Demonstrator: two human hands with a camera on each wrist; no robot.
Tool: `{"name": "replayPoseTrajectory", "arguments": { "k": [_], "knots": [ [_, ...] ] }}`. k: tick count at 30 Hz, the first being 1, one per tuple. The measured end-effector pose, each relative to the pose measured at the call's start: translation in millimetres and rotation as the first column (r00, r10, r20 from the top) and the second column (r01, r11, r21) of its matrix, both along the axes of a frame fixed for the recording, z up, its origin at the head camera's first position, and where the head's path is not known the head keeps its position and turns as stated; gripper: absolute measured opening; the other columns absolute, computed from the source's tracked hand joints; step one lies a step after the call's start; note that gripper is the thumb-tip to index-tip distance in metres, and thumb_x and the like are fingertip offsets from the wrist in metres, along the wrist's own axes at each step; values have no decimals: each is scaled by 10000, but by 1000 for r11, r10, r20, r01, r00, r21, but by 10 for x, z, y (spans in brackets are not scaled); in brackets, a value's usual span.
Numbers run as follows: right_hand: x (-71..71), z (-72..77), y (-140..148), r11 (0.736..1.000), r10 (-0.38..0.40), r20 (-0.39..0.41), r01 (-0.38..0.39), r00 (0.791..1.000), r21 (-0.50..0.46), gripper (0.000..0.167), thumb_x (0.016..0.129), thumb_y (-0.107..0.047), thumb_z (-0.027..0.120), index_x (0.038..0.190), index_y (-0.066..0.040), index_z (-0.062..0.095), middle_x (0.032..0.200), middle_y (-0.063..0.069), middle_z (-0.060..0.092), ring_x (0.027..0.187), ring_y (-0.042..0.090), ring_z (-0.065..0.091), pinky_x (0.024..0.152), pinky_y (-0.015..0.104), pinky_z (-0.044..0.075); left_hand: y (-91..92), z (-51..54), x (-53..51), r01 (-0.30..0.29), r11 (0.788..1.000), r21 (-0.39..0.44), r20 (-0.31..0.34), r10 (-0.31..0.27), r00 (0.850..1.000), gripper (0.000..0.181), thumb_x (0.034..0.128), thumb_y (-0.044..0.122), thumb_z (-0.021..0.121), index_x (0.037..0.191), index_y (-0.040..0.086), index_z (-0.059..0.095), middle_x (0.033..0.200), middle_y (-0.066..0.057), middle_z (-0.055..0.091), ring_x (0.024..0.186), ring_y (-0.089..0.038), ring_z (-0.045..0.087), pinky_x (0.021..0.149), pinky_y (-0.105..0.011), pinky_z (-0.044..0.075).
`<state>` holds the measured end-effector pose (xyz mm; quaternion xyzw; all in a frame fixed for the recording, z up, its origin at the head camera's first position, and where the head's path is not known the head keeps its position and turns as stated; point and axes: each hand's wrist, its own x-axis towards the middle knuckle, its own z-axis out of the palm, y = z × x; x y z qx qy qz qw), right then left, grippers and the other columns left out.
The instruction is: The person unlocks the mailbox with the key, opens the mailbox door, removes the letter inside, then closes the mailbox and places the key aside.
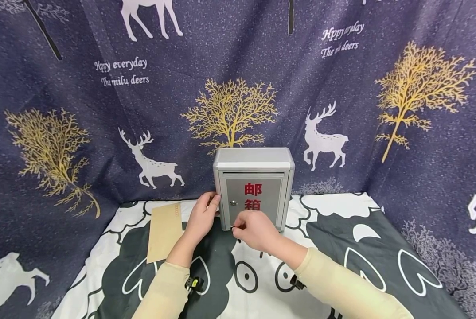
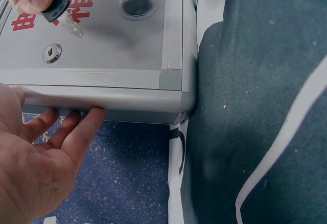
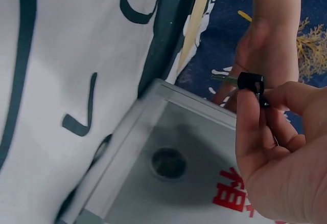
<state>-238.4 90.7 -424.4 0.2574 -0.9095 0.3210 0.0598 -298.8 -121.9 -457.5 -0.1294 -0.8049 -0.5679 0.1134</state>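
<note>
A silver-grey mailbox (image 1: 255,158) with red characters stands upright against the cloth backdrop. Its front door has a round keyhole lock (image 2: 52,53) near one edge and a round window (image 2: 138,5). My left hand (image 1: 203,216) rests its fingers against the box's left side. In front of the door's lower part, my right hand (image 1: 258,230) pinches a key (image 3: 251,82) by its black head, the metal blade pointing out past the fingers. The key is apart from the lock. A second black piece hangs by it in the left wrist view, partly hidden by the fingers.
A tan envelope (image 1: 164,232) lies on the patterned black-and-white cloth (image 1: 258,305), left of the mailbox. A dark blue curtain (image 1: 238,57) with deer and trees rises behind and at both sides.
</note>
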Motion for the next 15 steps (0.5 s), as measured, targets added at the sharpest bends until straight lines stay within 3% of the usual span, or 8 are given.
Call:
{"name": "replayPoseTrajectory", "arguments": {
  "k": [7, 15],
  "knots": [
    [-50, -104, 60, 997, 14, 160, -2, 987, -78, 117, 988, -101, 785, 893, -165, 760, 753, -121, 715, 620, 44, 658, 570, 252, 542, 4, 6, 6, -3, 1000, -9, -4, 3, 1000, 492, 1200, 406, 533, 1439, -10, 639, 1384, -212, 637, 1284, -371, 676, 967, -477, 666],
    [-51, -213, 113, 992, 62, 286, -28, 956, -119, 100, 999, -86, 788, 912, -116, 749, 734, -61, 715, 625, 92, 690, 584, 265, 552, -5, 16, 18, 6, 1000, -21, -11, -6, 1000, 504, 1205, 400, 520, 1453, -26, 625, 1384, -223, 637, 1278, -379, 675, 965, -484, 665]
  ]
}}
